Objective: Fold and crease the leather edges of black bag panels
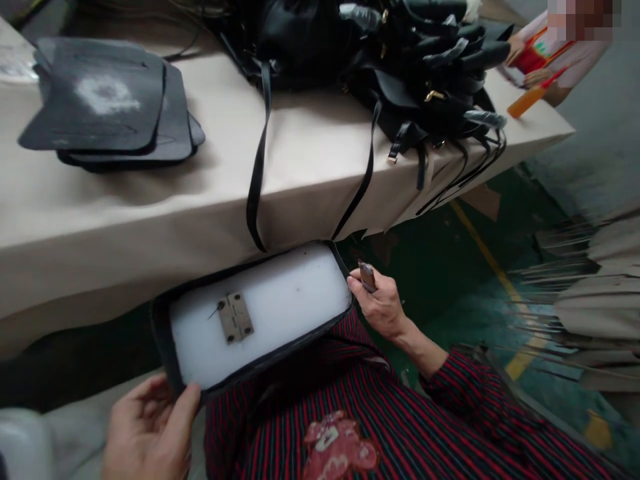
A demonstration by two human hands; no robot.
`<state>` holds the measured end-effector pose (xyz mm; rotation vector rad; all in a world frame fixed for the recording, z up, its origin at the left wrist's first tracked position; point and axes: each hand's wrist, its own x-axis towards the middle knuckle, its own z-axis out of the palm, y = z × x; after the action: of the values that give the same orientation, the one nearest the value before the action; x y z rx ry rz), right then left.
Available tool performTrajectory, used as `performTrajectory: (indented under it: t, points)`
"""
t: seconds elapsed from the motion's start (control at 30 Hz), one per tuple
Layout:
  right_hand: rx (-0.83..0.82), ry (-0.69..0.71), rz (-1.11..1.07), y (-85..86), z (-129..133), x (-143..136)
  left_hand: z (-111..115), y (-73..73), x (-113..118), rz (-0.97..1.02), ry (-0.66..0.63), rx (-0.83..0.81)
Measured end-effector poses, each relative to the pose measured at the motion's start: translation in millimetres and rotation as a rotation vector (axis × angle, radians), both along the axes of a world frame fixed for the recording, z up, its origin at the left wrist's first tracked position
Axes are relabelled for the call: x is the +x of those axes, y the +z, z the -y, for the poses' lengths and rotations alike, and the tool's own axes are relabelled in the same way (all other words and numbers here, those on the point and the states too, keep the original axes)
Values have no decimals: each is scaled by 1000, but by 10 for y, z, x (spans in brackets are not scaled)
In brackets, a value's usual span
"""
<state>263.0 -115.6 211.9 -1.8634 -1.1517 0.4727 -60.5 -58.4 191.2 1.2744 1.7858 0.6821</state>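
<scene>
Two hands, one tray [295, 300] on the lap, near side of table [310, 140]. Left hand [150, 427]: fingers pinching near-left corner. Right hand [383, 303]: fingers clenched round one small tool [367, 277], at right rim. Tray oblong, black-rimmed; smooth white base, one brownish four-spotted plate [235, 319].

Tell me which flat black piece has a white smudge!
The top one in the pile at the left of the table. The pieces poking out underneath show no white smudge.
</scene>
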Motion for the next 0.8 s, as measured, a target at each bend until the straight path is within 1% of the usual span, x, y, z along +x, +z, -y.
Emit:
performTrajectory:
  t: [0.03,0.1,0.17,0.2,0.27,0.33,0.37,0.4,0.43,0.47,0.5,0.53,0.57,0.67,0.73,0.77,0.8]
  points:
    - [3,-23,-2,-7,9,-22,-9,83,51,1,23,-37]
    - [3,-111,-31,-43,37,-73,-40,227,146,-19,43,-106]
    - [7,-191,-73,-89,62,-117,-63,327,213,-68,39,-111]
    - [15,-204,-99,-109,72,-131,-63,360,235,-103,26,-100]
    - [19,-181,-170,-136,85,-144,-36,396,260,-197,-18,-25]
    - [-12,-149,-230,-151,91,-152,7,398,272,-326,-114,170]
    - [-37,-155,-238,-156,94,-160,22,386,275,-391,-210,309]
    - [-60,-178,-227,-160,96,-171,28,367,279,-440,-351,456]
    - [-75,-208,-202,-161,99,-186,22,343,283,-466,-529,582]
    - [-76,-238,-175,-161,103,-202,5,315,289,-465,-714,669]
    - [-67,-260,-157,-160,109,-219,-21,286,296,-440,-870,716]
    - [-52,-271,-149,-158,116,-234,-54,260,307,-400,-973,731]
    - [-35,-276,-153,-155,123,-246,-88,240,320,-355,-1017,730]
    - [1,-308,-194,-151,140,-269,-184,220,359,-249,-1001,697]
    - [1,-333,-215,-152,141,-277,-254,232,355,-202,-1023,643]
    - [-2,-340,-222,-154,141,-281,-304,239,337,-190,-996,600]
    - [-5,-343,-227,-157,140,-285,-371,242,308,-188,-932,553]
